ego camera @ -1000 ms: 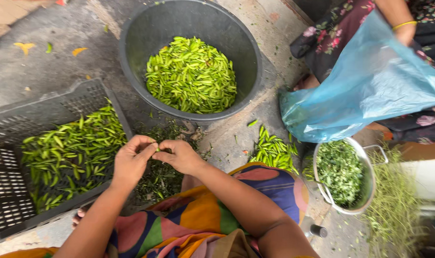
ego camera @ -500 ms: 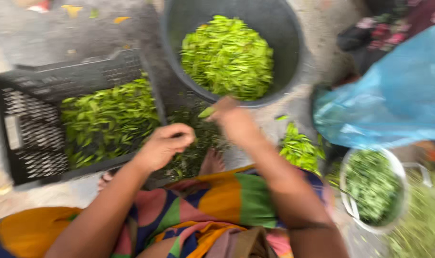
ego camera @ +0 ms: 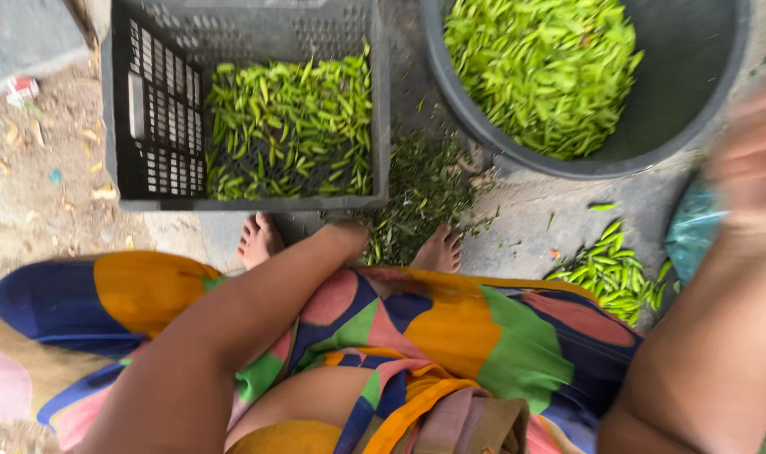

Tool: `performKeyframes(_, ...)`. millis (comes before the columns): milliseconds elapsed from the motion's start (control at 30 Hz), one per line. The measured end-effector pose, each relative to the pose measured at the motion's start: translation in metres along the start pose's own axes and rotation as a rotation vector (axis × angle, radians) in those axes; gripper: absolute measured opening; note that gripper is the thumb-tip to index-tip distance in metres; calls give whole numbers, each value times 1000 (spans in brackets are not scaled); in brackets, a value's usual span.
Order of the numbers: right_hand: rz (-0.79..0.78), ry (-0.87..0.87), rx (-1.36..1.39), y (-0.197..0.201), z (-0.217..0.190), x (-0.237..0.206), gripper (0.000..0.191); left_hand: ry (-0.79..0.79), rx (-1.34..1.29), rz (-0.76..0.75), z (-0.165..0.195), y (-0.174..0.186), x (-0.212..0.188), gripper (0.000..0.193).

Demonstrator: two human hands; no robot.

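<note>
My left hand (ego camera: 347, 234) reaches down between my bare feet, at the front edge of a black plastic crate (ego camera: 248, 203) that holds green chillies (ego camera: 290, 126). Its fingers point away from the camera and are hidden, so I cannot tell its grip. My right hand (ego camera: 752, 155) is a raised blur at the right edge, beside a round grey tub (ego camera: 694, 76) filled with green chillies (ego camera: 542, 67). Whether it holds anything is unclear.
A litter of green stems (ego camera: 421, 193) lies on the ground between crate and tub. A small heap of chillies (ego camera: 614, 273) sits by my right knee, next to a blue plastic bag (ego camera: 689, 231). My colourful garment (ego camera: 450, 328) covers my lap.
The view has swung left and down. My hands have parted: the right one went to the tub and then out to the right, and the left one dropped toward the crate's front edge.
</note>
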State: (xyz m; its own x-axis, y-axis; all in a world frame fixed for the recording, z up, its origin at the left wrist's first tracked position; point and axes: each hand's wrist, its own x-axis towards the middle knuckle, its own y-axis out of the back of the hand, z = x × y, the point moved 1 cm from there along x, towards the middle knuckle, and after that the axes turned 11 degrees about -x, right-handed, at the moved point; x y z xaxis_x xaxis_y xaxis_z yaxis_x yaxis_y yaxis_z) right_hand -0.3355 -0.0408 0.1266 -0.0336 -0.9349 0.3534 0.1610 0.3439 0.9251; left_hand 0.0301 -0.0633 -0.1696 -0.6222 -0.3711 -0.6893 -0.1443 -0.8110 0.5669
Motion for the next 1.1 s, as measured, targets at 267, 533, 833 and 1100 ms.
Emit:
performKeyframes(267,-1326,7,659,-256,-159,-95,22,-62,-127,53,-13,-19,40,25)
performKeyframes(533,-1013,-585,663,-325,-180,-114,24,-155,-250,348,-32,-63,77,19)
performKeyframes(833,-760,-311,473,-360,-196,-120,18,-191,-394,523,-37,-94,107,14)
performKeyframes(1100,-908,-685,831,-360,-184,-111,13,-241,-419,684,-33,-82,103,10)
